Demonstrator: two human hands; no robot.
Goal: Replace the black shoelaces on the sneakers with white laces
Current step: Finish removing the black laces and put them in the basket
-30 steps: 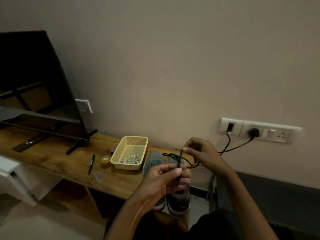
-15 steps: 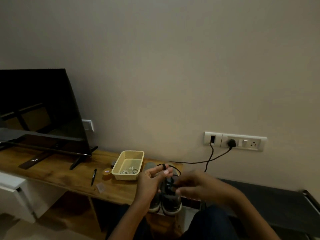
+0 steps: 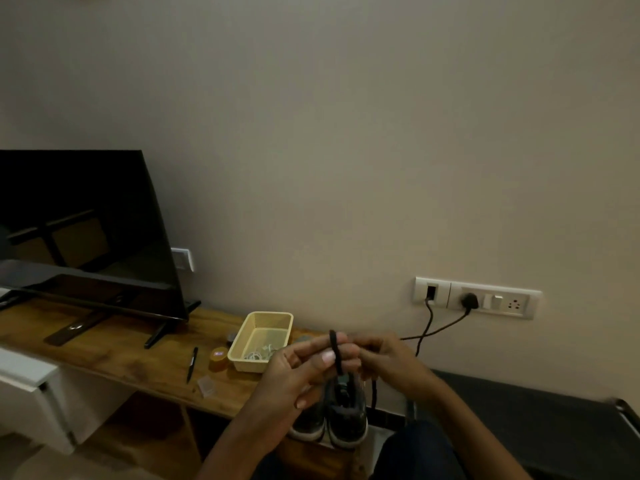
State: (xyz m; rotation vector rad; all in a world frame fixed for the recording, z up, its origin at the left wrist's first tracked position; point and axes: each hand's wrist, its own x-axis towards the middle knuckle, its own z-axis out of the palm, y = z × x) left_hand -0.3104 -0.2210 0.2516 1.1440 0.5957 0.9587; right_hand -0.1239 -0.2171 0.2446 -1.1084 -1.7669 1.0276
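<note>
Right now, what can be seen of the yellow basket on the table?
The yellow basket is a rectangular, plastic-looking tray with perforated, outward-flaring walls. It sits upright on the wooden table, left of the sneakers, near the wall. A tangle of white cord lies in its near end. The left hand hides its near right corner; contact cannot be told.

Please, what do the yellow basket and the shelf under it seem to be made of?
The basket looks like matte moulded plastic: pale yellow, with fine mesh-patterned walls. The shelf looks like wood or wood veneer, brown with visible grain and a low sheen; which one, the picture cannot settle.
</note>
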